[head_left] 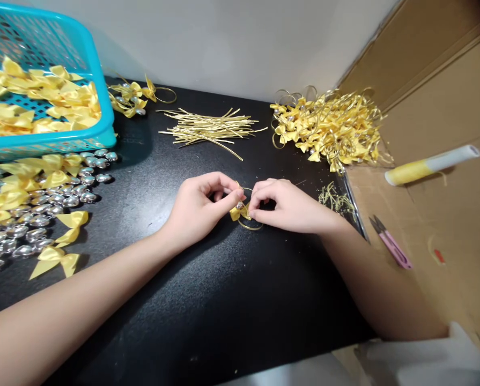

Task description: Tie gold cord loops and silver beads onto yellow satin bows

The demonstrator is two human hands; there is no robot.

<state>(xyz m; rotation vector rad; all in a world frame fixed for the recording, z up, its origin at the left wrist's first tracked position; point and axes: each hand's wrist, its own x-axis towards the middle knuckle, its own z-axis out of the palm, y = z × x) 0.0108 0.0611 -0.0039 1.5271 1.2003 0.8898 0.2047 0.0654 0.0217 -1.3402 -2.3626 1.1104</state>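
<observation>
Near the middle of the black table (pixel 207 279), my left hand (pixel 203 206) pinches a gold cord (pixel 251 227) at a small yellow bow (pixel 240 211) with a silver bead on it. My right hand (pixel 282 205) meets it from the other side, its fingertips closed at the right edge of the bow and cord. The cord forms a loop below the bow, and another part of it arches above between the hands. Behind the hands lies a bundle of loose gold cords (pixel 211 127).
A turquoise basket (pixel 103 91) of yellow bows stands at the left, silver beads (pixel 38 220) before it. Looped bows (pixel 332 126) are heaped at the back right. Cord scraps (pixel 336 199), pink snips (pixel 391 244) and a yellow-white roll (pixel 430 165) are at the right.
</observation>
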